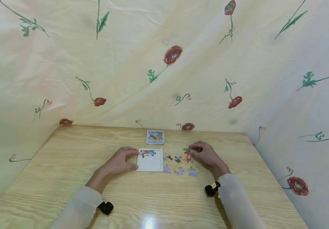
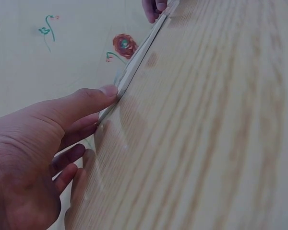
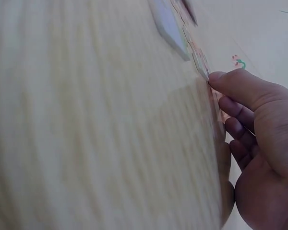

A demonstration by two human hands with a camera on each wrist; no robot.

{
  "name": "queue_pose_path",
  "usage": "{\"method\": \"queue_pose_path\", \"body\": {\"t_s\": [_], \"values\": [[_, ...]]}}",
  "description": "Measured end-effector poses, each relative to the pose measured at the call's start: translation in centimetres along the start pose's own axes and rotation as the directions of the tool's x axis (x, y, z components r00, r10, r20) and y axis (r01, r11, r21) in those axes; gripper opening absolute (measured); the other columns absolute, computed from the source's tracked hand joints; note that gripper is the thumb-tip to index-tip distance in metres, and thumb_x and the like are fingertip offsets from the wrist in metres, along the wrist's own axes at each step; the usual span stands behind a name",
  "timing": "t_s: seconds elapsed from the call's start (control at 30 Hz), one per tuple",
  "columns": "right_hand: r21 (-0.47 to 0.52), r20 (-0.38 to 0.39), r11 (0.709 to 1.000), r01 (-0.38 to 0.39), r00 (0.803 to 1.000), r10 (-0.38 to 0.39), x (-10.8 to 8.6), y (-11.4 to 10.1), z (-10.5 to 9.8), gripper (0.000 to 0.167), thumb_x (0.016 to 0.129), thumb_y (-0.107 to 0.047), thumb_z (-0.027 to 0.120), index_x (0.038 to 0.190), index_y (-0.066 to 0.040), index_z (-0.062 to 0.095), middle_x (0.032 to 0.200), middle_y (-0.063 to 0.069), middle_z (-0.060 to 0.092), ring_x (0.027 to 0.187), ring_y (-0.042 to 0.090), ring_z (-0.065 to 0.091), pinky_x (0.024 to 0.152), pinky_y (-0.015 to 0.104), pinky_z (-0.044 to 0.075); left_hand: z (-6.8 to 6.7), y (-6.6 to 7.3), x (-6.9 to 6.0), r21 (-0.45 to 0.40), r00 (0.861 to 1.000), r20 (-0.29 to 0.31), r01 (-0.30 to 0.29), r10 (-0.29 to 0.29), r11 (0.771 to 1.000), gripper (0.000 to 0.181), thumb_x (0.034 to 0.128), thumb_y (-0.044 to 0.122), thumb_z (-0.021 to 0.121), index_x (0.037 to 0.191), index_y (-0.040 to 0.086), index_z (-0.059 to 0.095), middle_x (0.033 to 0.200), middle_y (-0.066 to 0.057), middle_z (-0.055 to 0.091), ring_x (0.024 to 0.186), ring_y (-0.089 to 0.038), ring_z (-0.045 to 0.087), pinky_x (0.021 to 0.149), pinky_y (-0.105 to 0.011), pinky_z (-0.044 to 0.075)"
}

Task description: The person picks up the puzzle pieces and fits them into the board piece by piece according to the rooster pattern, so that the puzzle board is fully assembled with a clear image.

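A white puzzle tray (image 1: 150,164) lies on the table, a few joined pieces (image 1: 147,153) along its top edge. My left hand (image 1: 121,160) holds the tray's left side, fingers near the upper corner and thumb at the lower one. In the left wrist view the thumb (image 2: 105,92) presses the tray's edge (image 2: 134,67). Right of the tray lie several loose puzzle pieces (image 1: 178,170). At their upper right my right hand (image 1: 205,153) pinches a red and green puzzle piece (image 1: 186,151). The right wrist view shows that thumb (image 3: 225,79) at a piece's edge; the other fingertips are partly hidden.
A square picture card (image 1: 155,137) showing a bird lies behind the tray. The wooden table (image 1: 153,197) meets a flowered cloth (image 1: 124,63) at the back and sides. Black wrist cameras (image 1: 106,207) hang from both sleeves.
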State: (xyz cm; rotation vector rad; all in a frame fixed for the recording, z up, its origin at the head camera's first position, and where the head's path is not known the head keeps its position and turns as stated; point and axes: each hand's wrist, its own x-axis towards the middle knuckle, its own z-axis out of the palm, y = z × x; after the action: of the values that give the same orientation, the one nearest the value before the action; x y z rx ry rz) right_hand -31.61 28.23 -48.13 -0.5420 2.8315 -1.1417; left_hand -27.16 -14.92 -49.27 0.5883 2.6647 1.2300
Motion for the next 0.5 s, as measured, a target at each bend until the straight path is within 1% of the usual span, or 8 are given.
{"method": "queue_pose_path", "body": {"t_s": [0.1,0.23,0.5], "values": [[-0.013,0.002,1.0,0.009,1.0,-0.009,0.15,0.13,0.1,0.027,0.1,-0.022,0.069,0.125,-0.013,0.074,0.124,0.008,0.065,0.112,0.026,0.059,0.094,0.042,0.049,0.02,-0.06,0.0,-0.009,1.0,0.002,0.0,0.0,1.0,0.058,0.0857,0.038,0.084,0.138,0.018,0.066,0.153,-0.006,0.053,0.148,-0.038,0.036,0.118,-0.065,0.034],[-0.005,-0.003,1.0,0.007,1.0,-0.007,0.31,0.2,0.19,0.024,0.099,-0.021,0.07,0.121,-0.014,0.076,0.122,0.008,0.065,0.111,0.025,0.058,0.094,0.041,0.048,0.02,-0.08,0.01,-0.017,1.0,0.005,0.003,-0.003,1.0,0.058,0.0858,0.038,0.084,0.138,0.02,0.066,0.153,-0.006,0.053,0.149,-0.038,0.035,0.118,-0.066,0.034],[-0.02,-0.034,1.0,0.001,0.999,-0.002,0.39,0.31,0.35,0.022,0.097,-0.021,0.073,0.117,-0.014,0.077,0.119,0.007,0.065,0.11,0.025,0.059,0.095,0.042,0.049,0.01,-0.07,0.01,-0.015,1.0,0.003,-0.003,0.003,1.0,0.056,0.0859,0.037,0.083,0.137,0.019,0.066,0.153,-0.006,0.053,0.149,-0.038,0.036,0.118,-0.065,0.034]]}}
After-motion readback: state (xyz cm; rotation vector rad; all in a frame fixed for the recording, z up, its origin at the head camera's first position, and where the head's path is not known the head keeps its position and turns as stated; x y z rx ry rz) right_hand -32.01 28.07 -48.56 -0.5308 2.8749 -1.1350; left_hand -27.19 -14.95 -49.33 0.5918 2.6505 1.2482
